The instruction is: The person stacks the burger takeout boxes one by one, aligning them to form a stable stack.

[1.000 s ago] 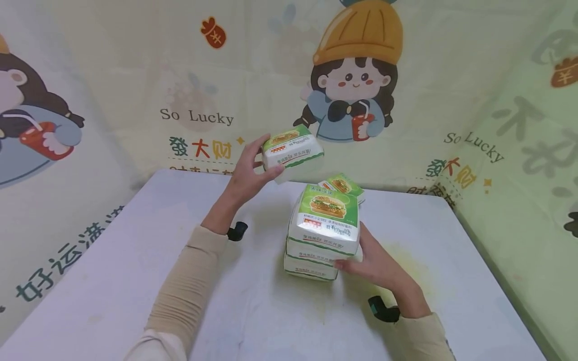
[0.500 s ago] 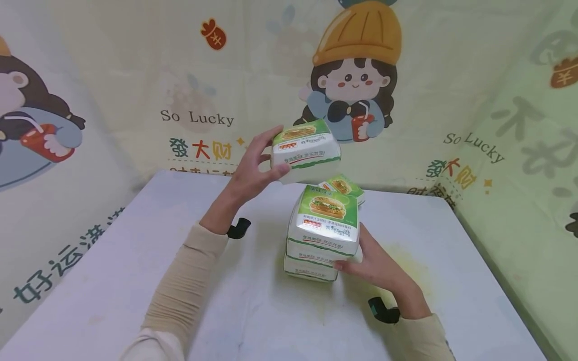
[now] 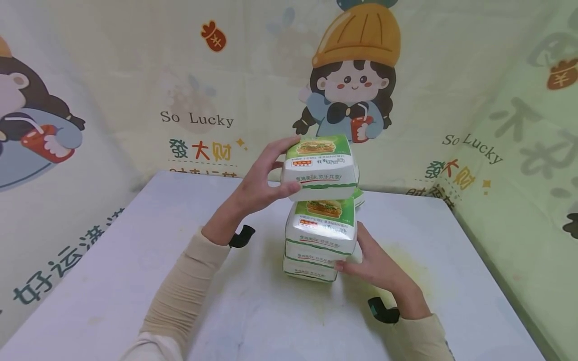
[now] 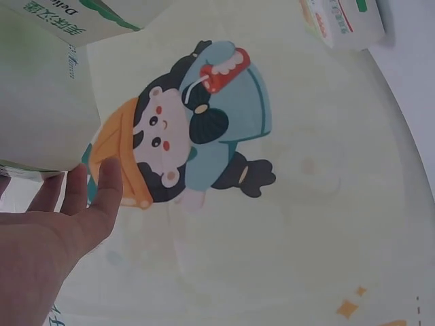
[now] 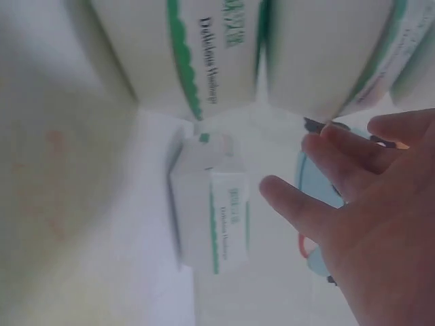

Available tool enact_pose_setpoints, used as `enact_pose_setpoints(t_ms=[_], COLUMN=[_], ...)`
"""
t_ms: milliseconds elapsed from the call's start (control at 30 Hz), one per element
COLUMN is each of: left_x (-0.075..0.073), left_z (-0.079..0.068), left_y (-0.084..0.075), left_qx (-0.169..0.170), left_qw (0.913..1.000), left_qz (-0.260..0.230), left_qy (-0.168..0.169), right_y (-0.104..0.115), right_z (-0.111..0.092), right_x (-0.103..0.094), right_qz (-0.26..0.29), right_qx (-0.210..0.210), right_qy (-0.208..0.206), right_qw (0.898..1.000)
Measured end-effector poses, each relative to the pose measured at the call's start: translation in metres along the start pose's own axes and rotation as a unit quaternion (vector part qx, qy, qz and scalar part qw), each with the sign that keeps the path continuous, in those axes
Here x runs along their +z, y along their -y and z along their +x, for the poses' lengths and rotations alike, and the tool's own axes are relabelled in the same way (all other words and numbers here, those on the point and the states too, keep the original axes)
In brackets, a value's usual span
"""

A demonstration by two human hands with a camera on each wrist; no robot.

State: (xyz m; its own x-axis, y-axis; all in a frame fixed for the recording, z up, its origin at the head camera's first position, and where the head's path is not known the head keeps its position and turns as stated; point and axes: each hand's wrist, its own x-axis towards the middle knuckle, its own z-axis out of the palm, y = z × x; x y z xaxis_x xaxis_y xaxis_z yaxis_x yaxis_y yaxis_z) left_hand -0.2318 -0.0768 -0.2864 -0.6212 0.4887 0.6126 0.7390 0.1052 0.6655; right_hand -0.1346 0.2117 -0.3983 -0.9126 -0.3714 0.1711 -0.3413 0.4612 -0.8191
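Observation:
My left hand (image 3: 262, 185) grips a green-and-white burger box (image 3: 320, 173), thumb on its front and fingers behind. In the left wrist view, fingertips meet the lower edge of that burger box (image 4: 41, 109). It hangs over the rear of a stack of similar burger boxes (image 3: 320, 238); whether they touch, I cannot tell. My right hand (image 3: 372, 263) is against the stack's right side, thumb at the front corner. The right wrist view has the fingers (image 5: 296, 204) of this hand nearly straight beside the stacked boxes (image 5: 217, 61); its thumb is hidden there.
Behind the stack, another burger box (image 3: 359, 197) is mostly covered; the right wrist view shows this lone box (image 5: 224, 217) better. The white table (image 3: 253, 311) ends at a printed cloth backdrop (image 3: 262, 65) behind and at both sides.
My left hand has carried its burger box rightward, then down and nearer, from above the table's back left to over the stack. The right hand stays at the stack.

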Motion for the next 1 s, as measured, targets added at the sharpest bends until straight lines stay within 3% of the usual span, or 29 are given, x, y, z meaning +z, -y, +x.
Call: enact_pose_setpoints(t_ms=[267,567,1000], left_x=[0.002,0.003,0.004], left_z=[-0.001,-0.003,-0.01], left_y=[0.003,0.003,-0.005], left_qx=[-0.002,0.001,-0.004], left_qw=[1.0,0.9999,0.9991], left_qz=[0.0,0.0,0.018], left_qy=[0.005,0.01,0.039], right_y=[0.007,0.017,0.019], right_z=[-0.001,0.004,0.007], right_x=[-0.009,-0.006,-0.002], right_qz=[0.012,0.037,0.048], right_qx=[-0.05,-0.11,-0.114], right_qy=[-0.048,-0.061,-0.088], right_qw=[0.997,0.991,0.988])
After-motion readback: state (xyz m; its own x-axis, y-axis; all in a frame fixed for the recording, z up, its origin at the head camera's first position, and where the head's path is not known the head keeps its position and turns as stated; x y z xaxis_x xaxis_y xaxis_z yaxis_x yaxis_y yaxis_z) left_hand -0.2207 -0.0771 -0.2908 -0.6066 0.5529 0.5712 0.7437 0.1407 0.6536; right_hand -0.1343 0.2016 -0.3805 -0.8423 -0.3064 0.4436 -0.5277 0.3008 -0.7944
